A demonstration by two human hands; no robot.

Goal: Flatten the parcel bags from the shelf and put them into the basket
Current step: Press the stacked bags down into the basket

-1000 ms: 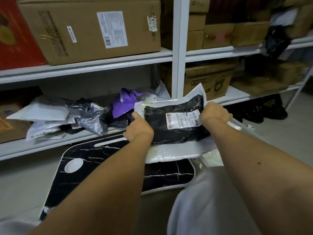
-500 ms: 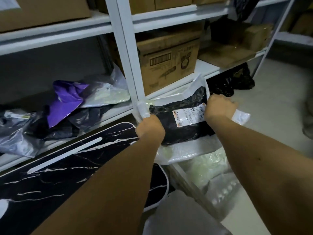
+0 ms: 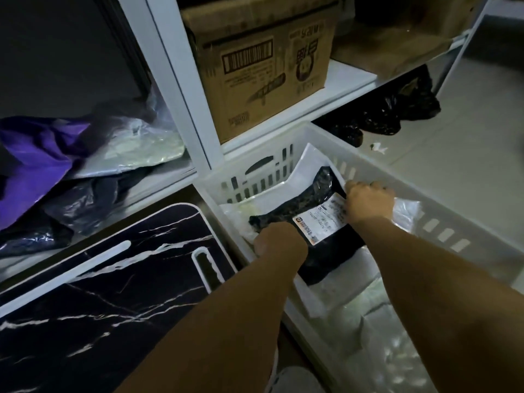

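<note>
Both hands lower a parcel bag into the basket.

The left hand [image 3: 279, 239] has its grip curled on the near edge of the parcel bag [image 3: 317, 251]; the right hand [image 3: 368, 201] pinches its far side beside the label [image 3: 321, 219]. Under both grips lie pale bags [image 3: 363, 316] inside the white basket [image 3: 442, 211]. Left of the grips, more bags [image 3: 85, 165] sit on the shelf [image 3: 348, 80].

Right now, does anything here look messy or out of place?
Mostly the shelf: a purple bag and dark grey bags lie crumpled in a heap, not yet flattened. A small white scrap lies on the floor beyond the white basket. The parcel bag held by both hands sits flat in the basket.
</note>
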